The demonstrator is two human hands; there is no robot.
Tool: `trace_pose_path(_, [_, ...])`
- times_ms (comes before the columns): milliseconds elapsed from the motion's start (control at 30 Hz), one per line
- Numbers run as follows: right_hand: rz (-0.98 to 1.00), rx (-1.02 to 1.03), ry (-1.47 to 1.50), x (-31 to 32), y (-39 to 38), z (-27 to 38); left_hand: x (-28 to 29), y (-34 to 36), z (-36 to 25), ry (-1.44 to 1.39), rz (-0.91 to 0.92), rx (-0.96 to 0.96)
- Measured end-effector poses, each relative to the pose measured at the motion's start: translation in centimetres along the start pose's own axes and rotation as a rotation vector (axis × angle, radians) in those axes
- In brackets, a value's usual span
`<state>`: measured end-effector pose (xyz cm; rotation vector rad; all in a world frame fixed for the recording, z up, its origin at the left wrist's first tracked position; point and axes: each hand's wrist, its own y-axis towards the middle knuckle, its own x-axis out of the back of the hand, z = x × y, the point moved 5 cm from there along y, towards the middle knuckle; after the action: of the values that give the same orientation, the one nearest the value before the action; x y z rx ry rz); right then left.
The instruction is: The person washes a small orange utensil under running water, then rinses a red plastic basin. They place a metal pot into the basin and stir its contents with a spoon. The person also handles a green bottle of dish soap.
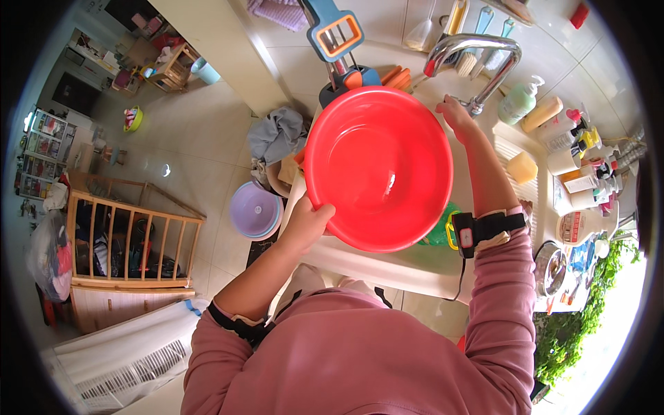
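Observation:
A round red plastic basin is tipped toward me over the pale sink. My left hand is closed on its lower left rim, thumb over the edge. The basin's inside shines; whether it holds water I cannot tell. Beyond its right side, my right hand is at the base of the chrome faucet, its fingers curled at the handle, which they mostly hide. The spout arches above and beyond the basin. A green item with a yellow handle is partly covered by the basin's lower right edge.
Right of the sink are a yellow soap bar, a green pump bottle and several other bottles. A blue-grey knife holder stands behind the basin. Purple basins and grey cloth are at left, with a wooden crib farther off.

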<state>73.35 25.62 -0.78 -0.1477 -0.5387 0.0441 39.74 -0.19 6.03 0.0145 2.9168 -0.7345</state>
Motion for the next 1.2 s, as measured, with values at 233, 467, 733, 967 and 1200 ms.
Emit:
trace_pose_path(233, [0.135, -0.105, 0.175, 2.6, -3.5, 2.3, -0.7, 0.4, -0.5, 0.014, -0.001, 0.125])
trace_pose_path(467, [-0.06, 0.149, 0.235, 9.3, -14.0, 7.0, -0.7, 2.2, 0.2, -0.293, 0.193, 0.221])
trace_pose_path(733, [-0.448, 0.133, 0.46, 14.3, -24.7, 5.0, -4.6, 4.6, 1.5, -0.452, 0.29, 0.115])
trace_pose_path(967, [-0.35, 0.085, 0.331, 12.9, -26.1, 0.0, -2.1, 2.3, -1.5, 0.206, 0.057, -0.251])
trace_pose_path(1200, [-0.032, -0.032, -0.183, 5.7, -29.0, -0.3, 0.9, -1.1, -1.0, -0.044, 0.103, 0.111])
